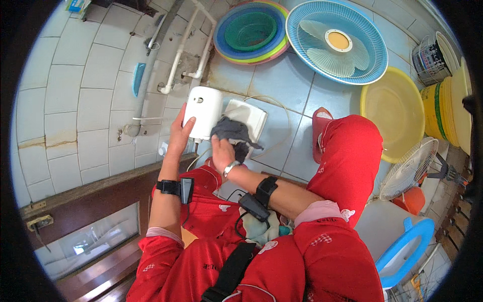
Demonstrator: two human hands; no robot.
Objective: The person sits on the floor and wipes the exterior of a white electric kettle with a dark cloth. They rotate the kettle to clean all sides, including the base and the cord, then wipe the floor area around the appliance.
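Note:
My left hand (180, 130) grips the left side of a white plastic housing (203, 113), its thumb on the front face near a small round opening. In my right hand (222, 153) is a dark grey cloth (232, 130), bunched against the housing's lower right edge. Behind the cloth, a flat white base (258, 117) lies on the tiled floor, partly covered by it. A thin pale cable (287, 113) loops over the floor beside the base. A light cloth (256, 226) rests in my lap.
Nested plastic basins (281, 53) and a round blue fan (369, 56) lie ahead. At right are a yellow basin (419, 109), a white fan grille (407, 170) and a blue toilet seat (426, 234). White pipes (176, 64) run along the tiled wall; a wooden door (94, 204) is at left.

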